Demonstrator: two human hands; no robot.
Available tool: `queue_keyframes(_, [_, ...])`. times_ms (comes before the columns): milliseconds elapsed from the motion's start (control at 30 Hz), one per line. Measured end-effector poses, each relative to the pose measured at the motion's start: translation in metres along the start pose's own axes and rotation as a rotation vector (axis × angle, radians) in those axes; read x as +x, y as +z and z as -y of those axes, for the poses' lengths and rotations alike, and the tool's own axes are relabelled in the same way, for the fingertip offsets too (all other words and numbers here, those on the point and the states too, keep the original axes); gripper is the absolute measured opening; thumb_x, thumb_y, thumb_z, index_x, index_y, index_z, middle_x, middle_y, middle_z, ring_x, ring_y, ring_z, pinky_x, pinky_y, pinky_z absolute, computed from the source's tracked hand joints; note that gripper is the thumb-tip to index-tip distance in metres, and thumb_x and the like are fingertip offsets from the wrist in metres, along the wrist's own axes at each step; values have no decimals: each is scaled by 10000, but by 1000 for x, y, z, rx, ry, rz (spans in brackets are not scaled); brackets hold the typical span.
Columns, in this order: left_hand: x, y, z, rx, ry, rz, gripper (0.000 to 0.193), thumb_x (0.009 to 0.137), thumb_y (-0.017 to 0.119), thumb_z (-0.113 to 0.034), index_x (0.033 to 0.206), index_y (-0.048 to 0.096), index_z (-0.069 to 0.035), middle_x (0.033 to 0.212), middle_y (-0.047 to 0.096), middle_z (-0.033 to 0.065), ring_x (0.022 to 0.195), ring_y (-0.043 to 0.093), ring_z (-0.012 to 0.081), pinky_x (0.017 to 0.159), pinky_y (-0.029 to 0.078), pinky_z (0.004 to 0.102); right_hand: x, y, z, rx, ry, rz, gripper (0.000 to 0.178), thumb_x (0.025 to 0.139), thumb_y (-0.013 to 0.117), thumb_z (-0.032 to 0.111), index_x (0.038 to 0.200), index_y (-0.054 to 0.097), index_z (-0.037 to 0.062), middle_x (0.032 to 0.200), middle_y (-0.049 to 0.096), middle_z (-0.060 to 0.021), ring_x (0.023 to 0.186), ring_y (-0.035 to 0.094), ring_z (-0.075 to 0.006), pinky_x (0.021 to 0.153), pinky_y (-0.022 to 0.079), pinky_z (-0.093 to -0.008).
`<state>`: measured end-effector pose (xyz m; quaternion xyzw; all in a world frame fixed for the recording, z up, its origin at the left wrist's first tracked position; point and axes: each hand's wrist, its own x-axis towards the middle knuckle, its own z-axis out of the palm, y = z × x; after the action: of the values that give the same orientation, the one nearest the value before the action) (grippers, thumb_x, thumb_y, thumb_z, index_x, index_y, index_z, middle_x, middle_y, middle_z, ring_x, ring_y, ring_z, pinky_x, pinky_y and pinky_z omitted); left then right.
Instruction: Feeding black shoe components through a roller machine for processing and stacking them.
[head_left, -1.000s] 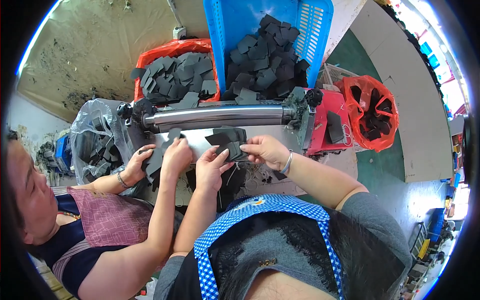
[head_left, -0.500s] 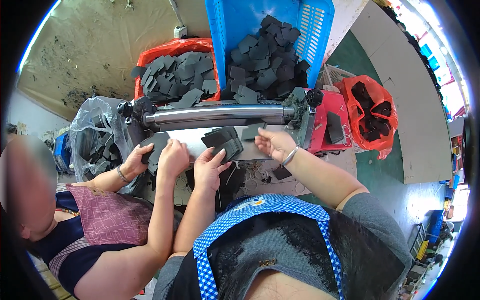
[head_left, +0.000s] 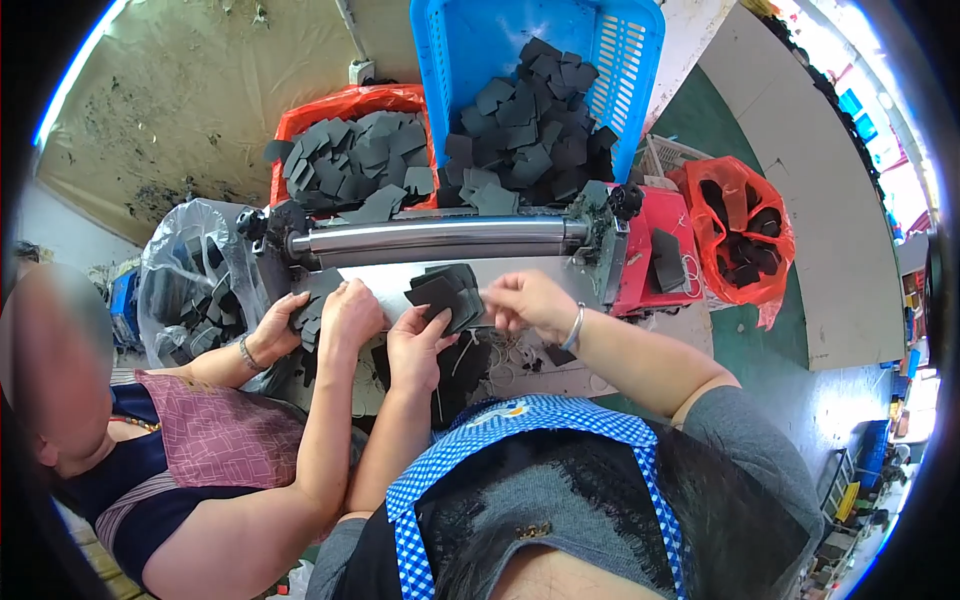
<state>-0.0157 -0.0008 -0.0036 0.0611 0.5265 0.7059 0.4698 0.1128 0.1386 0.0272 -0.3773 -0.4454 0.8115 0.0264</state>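
Observation:
In my left hand (head_left: 417, 350) is a fanned stack of thin black sheet pieces (head_left: 445, 298), gripped between thumb and fingers above the bright metal plate (head_left: 390, 280). My right hand (head_left: 532, 303), a bangle on its wrist, is at the stack's right edge. Its thumb and forefinger are drawn together there, slightly blurred; whether a piece is between them is not visible. Just beyond the plate lies the polished steel roller (head_left: 440, 236) of the machine. To my left, a co-worker's two hands (head_left: 352, 315) hold similar dark pieces (head_left: 310, 320) by the plate's left end.
Behind the roller stand a red bag (head_left: 352, 100) and a blue basket (head_left: 432, 60), both heaped with black pieces. A clear plastic bag (head_left: 165, 250) is at the left. On the right are the machine's red housing (head_left: 648, 240) and another red bag (head_left: 780, 240) of pieces.
My right hand has moved left from the plate's right part to the stack. The single piece under its fingers at the roller is gone from the plate. My left hand still holds the stack.

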Motion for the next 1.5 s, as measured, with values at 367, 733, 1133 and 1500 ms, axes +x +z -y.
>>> queue_keyframes(367, [-23, -7, 15, -24, -44, -12, 140, 774, 614, -21, 903, 562, -33, 821, 593, 39, 698, 573, 115, 583, 501, 260, 144, -47, 115, -1724, 104, -411, 392, 641, 729, 243, 926, 634, -10, 991, 603, -181, 936, 587, -285, 816, 455, -347])
queue_keyframes(733, [-21, -20, 12, -53, -32, -34, 165, 774, 611, -26, 925, 546, -31, 851, 590, 42, 728, 573, 119, 601, 507, 271, 143, -73, 146, -1097, -228, -1116, 218, 776, 492, 142, 823, 647, -3, 891, 606, -228, 852, 604, -327, 732, 487, -378])
queue_keyframes(1133, [-15, -16, 12, -20, -50, 1, 164, 774, 621, -52, 921, 550, -41, 826, 593, 32, 714, 571, 110, 599, 494, 268, 100, -60, 117, -618, -610, -796, 192, 723, 557, 58, 902, 614, 100, 648, 609, -99, 518, 617, -161, 537, 481, -268])
queue_keyframes(1500, [-15, -15, 12, -51, -37, 14, 146, 776, 619, -54, 912, 566, -60, 831, 592, 16, 703, 569, 101, 592, 488, 258, 93, -77, 115, -1278, -1314, -1292, 149, 747, 636, 154, 860, 580, 75, 626, 582, -89, 414, 502, -162, 442, 436, -266])
